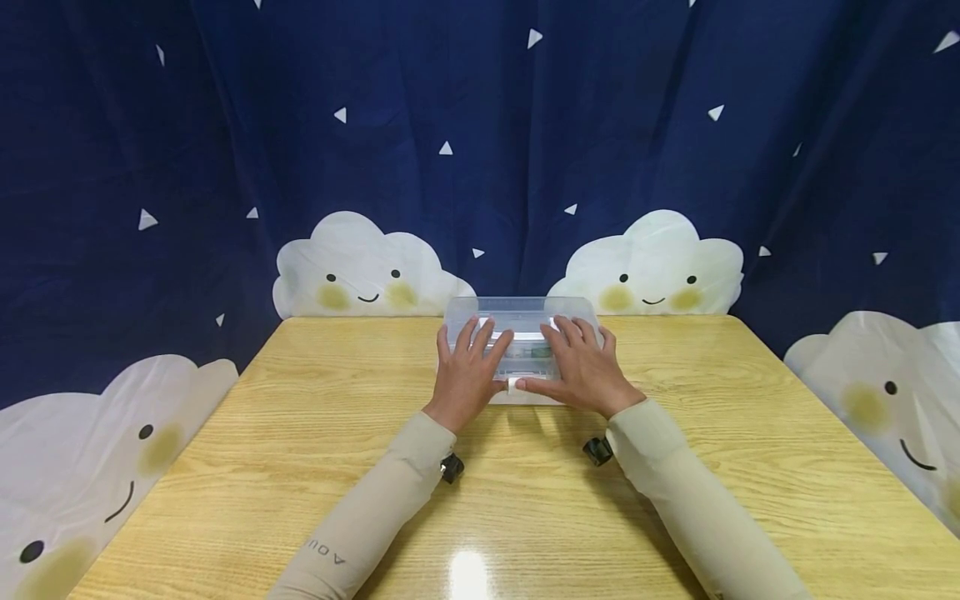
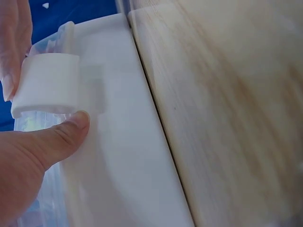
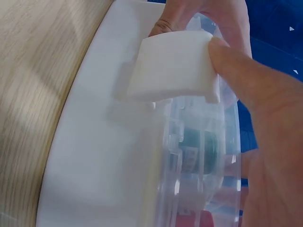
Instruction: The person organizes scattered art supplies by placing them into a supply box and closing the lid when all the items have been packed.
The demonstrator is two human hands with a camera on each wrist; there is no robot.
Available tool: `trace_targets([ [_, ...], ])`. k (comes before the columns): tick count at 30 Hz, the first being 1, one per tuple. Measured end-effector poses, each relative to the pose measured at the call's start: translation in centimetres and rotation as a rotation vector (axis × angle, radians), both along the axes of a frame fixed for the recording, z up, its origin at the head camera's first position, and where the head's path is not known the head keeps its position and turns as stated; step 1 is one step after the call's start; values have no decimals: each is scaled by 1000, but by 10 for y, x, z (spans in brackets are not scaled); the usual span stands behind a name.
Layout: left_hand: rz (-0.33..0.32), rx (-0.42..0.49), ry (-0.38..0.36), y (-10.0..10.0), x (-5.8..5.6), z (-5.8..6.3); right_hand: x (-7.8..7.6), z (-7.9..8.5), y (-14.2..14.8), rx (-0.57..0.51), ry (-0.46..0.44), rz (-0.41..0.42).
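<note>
A clear plastic storage box (image 1: 517, 305) with a white base (image 3: 94, 142) sits at the far middle of the table. Its white latch (image 2: 49, 82) sticks out at the front. My left hand (image 1: 465, 379) holds the box's left part, fingers spread over the lid, thumb at the latch's lower edge. On the other side my right hand (image 1: 585, 367) grips the box, fingers bent over the lid and thumb (image 3: 225, 54) against the latch's edge. Through the clear wall show a green item (image 3: 199, 151) and a red item (image 3: 194, 218).
The wooden table (image 1: 337, 417) spreads around the box. Behind it hangs a dark blue curtain (image 1: 405, 192) with white clouds and triangles. A small black wrist device (image 1: 452, 468) is by the left sleeve, another black device (image 1: 597, 451) by the right cuff.
</note>
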State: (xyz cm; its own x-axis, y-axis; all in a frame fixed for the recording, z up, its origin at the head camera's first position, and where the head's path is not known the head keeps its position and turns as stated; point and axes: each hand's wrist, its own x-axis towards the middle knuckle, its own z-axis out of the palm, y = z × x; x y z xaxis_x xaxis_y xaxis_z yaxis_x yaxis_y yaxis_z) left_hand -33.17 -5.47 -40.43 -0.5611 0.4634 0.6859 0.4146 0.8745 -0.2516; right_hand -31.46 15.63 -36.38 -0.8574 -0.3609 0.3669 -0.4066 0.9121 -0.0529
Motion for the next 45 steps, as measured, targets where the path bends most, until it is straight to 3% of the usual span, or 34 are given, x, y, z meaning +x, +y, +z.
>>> trace_targets([
  [22,10,-10,-36,1,0,1,-7,-13,-5,-44,177,-43],
  [45,18,-16,-27,0,0,2,-12,-16,-7,-48,253,-57],
])
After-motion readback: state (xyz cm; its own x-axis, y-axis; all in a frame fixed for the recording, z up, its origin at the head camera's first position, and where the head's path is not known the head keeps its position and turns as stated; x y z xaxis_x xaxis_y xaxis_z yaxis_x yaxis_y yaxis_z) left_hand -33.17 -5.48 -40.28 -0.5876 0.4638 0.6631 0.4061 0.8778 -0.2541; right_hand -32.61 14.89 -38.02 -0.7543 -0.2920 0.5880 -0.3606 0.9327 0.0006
